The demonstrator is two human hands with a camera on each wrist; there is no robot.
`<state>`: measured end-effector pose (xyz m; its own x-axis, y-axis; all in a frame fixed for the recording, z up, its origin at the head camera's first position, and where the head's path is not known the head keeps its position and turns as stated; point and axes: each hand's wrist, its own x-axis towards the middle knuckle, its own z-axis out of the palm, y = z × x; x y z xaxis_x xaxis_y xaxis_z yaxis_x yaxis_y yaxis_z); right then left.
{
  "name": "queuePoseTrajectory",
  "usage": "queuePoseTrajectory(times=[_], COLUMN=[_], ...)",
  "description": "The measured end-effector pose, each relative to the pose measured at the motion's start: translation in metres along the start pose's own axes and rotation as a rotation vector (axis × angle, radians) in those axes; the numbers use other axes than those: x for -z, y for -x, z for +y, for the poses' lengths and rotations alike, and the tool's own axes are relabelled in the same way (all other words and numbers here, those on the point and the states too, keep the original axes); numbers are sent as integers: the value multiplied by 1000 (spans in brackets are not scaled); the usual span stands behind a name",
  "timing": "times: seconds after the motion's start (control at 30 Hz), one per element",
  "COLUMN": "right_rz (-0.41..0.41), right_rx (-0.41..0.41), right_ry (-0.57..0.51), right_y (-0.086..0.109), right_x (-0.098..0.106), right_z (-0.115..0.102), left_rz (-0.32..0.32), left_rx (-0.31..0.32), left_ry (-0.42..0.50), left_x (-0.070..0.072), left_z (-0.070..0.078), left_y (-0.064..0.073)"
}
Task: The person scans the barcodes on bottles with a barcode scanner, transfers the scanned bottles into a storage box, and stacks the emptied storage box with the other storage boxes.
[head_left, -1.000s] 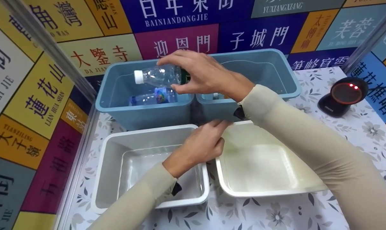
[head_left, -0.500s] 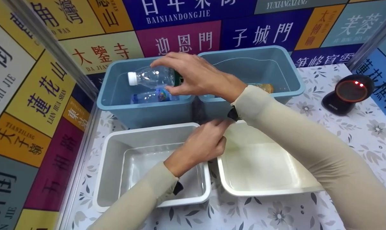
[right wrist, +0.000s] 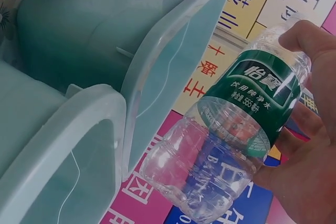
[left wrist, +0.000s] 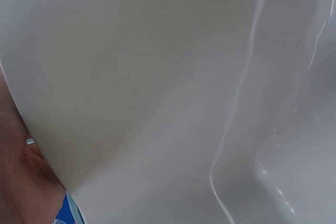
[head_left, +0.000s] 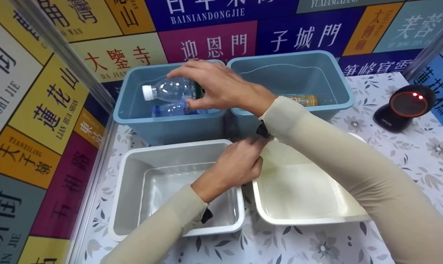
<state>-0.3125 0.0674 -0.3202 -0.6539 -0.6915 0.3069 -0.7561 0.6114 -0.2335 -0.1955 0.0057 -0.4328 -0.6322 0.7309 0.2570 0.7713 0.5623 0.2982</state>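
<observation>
My right hand (head_left: pixel 225 86) grips a clear plastic water bottle (head_left: pixel 172 90), thumb and fingers around its lower part. The bottle lies sideways over the left blue bin (head_left: pixel 177 128), its white cap pointing left. A green label (right wrist: pixel 257 82) wraps its middle in the right wrist view. Below it in the bin lies a bluish-purple clear bottle (head_left: pixel 166 109), partly covered by my thumb. My left hand (head_left: pixel 236 161) hovers at the gap between the two white bins, under the right forearm, fingers loosely bent with nothing seen in them.
The left white bin (head_left: pixel 177 144) and right white bin (head_left: pixel 306 194) stand in front. A bottle with an amber label (head_left: pixel 309 100) lies in the right blue bin (head_left: pixel 291 79). A black scanner with red lights (head_left: pixel 406 106) stands at right. Printed panels (head_left: pixel 210 40) rise behind.
My right hand has carried the water bottle slightly left over the left blue bin. The left hand stays nearly in place. The head view has shifted a little, showing more of the amber-labelled bottle.
</observation>
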Motion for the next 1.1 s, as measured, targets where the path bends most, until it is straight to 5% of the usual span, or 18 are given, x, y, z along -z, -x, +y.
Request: queuePoseTrajectory(times=[1.1], right_rz=[-188], right_rx=[-51], right_ry=[48], right_y=[-36], right_x=[-25], right_z=[-13], left_rz=[16], left_rx=[1], left_ry=[-131], left_x=[1], left_z=[2], left_y=[3])
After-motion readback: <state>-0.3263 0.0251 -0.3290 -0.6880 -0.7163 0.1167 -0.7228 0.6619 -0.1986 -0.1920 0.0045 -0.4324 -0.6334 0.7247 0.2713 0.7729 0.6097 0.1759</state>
